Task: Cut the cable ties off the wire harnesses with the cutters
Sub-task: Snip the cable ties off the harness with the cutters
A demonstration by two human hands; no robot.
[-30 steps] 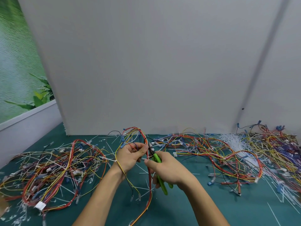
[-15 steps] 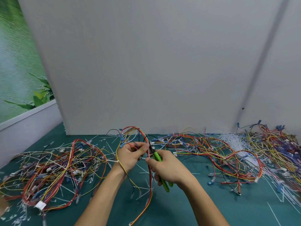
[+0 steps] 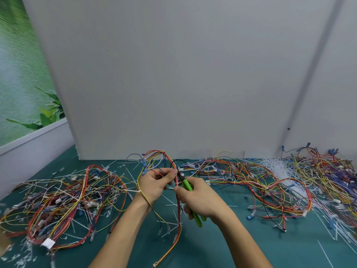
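At lower centre I see my left hand (image 3: 154, 185) pinching a harness (image 3: 156, 153) between thumb and fingers, its loop arching above the knuckles. My right hand (image 3: 201, 204) grips the green cutters (image 3: 187, 185), their tips at the wires just beside the left thumb. A left pile (image 3: 63, 200) and a right pile (image 3: 251, 180) of harnesses flank the hands. Cut ties (image 3: 276, 167) litter the teal table (image 3: 251, 248).

The cutters (image 3: 187, 185) have glossy green plastic handles and dark metal blades. The wires (image 3: 63, 200) wear smooth coloured plastic; the loose cable ties (image 3: 278, 168) are milky plastic. The table (image 3: 222, 248) looks matt.
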